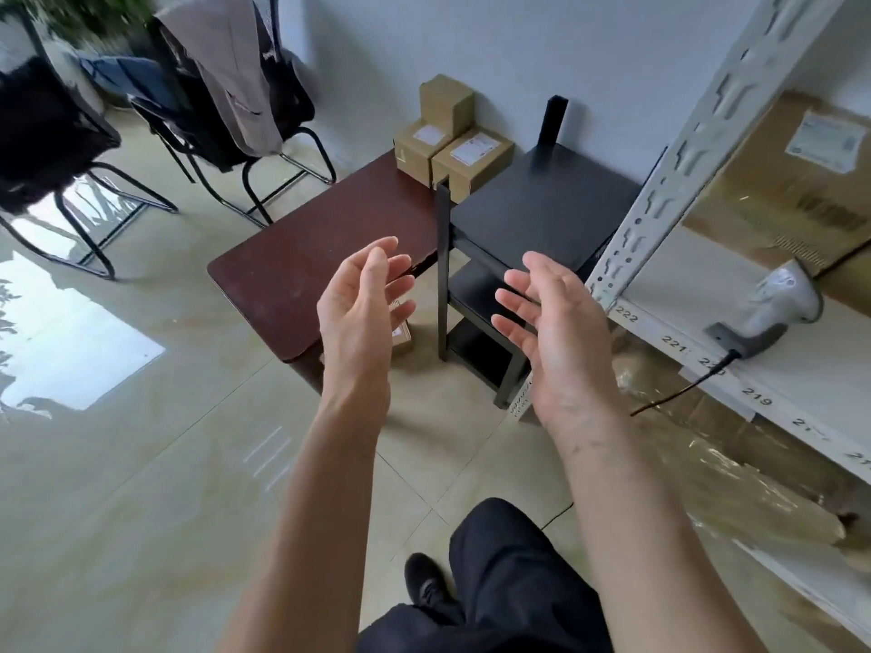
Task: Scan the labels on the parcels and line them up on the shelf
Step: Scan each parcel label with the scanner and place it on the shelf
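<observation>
My left hand (360,304) and my right hand (549,318) are raised in front of me, palms facing each other, fingers relaxed and holding nothing. Three small cardboard parcels (452,139) with white labels are stacked at the far end of a dark brown table (292,275), against the wall. Another small parcel (403,334) lies on the floor under the table, partly hidden by my left hand. A grey handheld scanner (777,308) with a black cable sits on the white shelf (801,365) at the right. A large labelled box (792,181) stands on that shelf.
A black low rack (542,205) stands between the table and the white shelf's perforated upright (683,148). Two black chairs (221,110), one draped with a jacket, stand at the back left. Plastic-wrapped cardboard (735,464) fills the shelf's lower level. The floor is glossy tile.
</observation>
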